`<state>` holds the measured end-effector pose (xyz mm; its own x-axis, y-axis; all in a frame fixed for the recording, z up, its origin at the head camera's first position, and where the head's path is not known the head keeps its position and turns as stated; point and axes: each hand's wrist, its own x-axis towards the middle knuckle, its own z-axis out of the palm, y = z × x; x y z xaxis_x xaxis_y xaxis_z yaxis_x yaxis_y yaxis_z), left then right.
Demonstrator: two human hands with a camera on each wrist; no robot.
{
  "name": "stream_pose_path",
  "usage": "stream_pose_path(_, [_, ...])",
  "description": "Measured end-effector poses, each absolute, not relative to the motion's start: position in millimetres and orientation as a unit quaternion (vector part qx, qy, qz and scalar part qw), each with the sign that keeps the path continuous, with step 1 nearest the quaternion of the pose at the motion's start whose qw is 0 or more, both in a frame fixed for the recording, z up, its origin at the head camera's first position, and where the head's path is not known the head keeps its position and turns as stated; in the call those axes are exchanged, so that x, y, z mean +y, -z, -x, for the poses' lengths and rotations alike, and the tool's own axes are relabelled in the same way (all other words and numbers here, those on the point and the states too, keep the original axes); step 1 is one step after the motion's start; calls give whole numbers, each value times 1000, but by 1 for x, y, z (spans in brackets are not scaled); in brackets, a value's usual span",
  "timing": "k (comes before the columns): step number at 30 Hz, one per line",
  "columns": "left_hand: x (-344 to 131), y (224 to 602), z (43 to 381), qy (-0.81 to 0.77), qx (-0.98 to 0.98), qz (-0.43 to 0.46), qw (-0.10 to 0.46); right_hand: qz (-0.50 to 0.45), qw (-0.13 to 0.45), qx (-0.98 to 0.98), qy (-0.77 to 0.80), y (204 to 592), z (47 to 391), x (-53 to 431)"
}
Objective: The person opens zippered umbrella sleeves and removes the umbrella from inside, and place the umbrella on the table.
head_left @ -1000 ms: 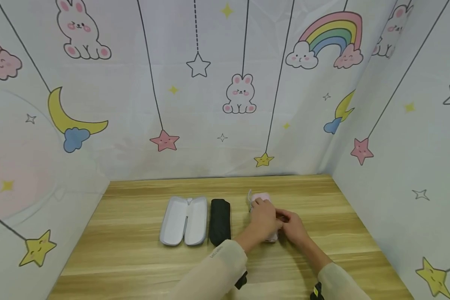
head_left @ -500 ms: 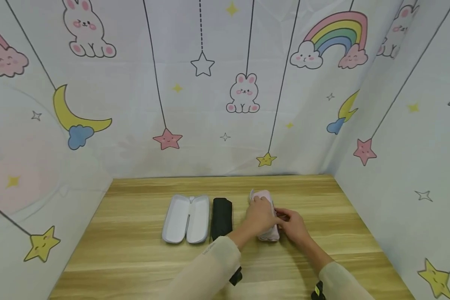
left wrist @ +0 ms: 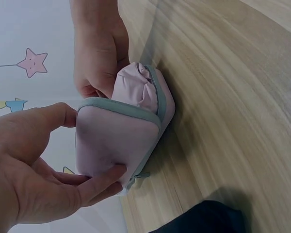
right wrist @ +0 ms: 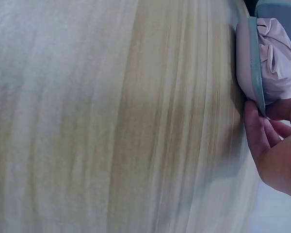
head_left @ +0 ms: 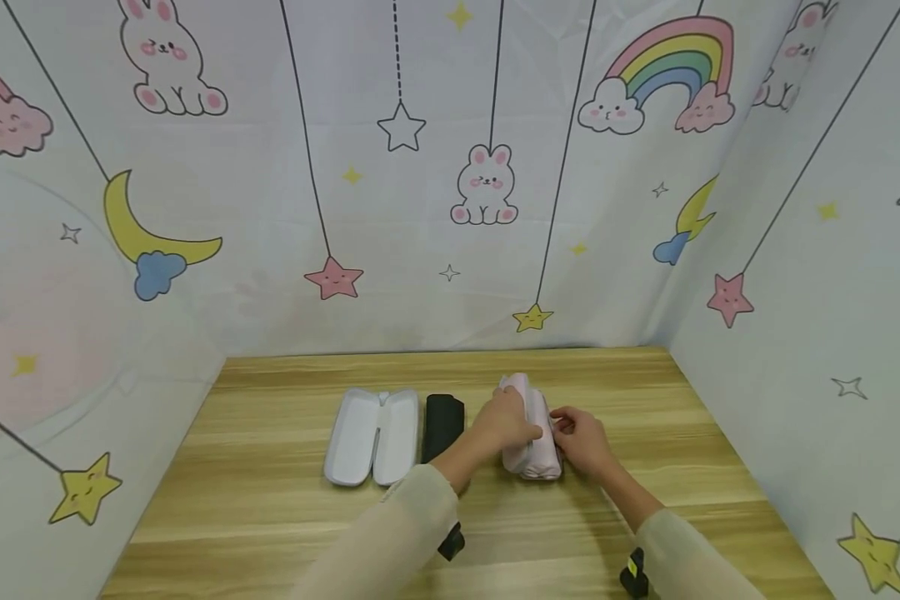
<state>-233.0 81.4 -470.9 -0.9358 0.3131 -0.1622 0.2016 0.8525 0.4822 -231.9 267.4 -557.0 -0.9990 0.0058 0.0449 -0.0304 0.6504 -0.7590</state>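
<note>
A pink zip case (left wrist: 116, 141) with grey-green trim stands partly open on the table, its lid tilted up to the left. Inside lies a pink folded fabric bundle (right wrist: 279, 58), wrinkled at its end, maybe a compact umbrella. My left hand (head_left: 501, 421) grips the lid, fingers and thumb on opposite faces in the left wrist view. With thumb and fingers, my right hand (head_left: 581, 443) pinches the rim of the case's lower half, at its right side. A zip pull (left wrist: 143, 174) hangs by the trim near the left fingers.
Left of the pink case lies a black compact folded umbrella or pouch (head_left: 443, 425), partly behind the left forearm. Further left is an opened white hard case (head_left: 352, 437), both halves up. A printed curtain (head_left: 270, 317) closes off the wooden table's (head_left: 255, 517) back and sides.
The lid of the pink case has swung up and left with my left hand, exposing the pink bundle. My right hand stays at the case's right edge.
</note>
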Motion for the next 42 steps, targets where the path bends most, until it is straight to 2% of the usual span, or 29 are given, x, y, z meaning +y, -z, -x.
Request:
stream_pose_path(14, [61, 463, 235, -317, 931, -131, 123, -15, 7, -911, -412, 554, 236, 271])
stream_pose_path(26, [47, 467, 242, -286, 940, -140, 126, -34, 5, -912, -409, 552, 238, 274])
stream_pose_path(33, [40, 474, 246, -280, 944, -143, 98, -32, -5, -907, -419, 552, 239, 275])
stream_pose_path(42, [34, 484, 247, -329, 935, -107, 81, -28, -11, -910, -415, 547, 239, 280])
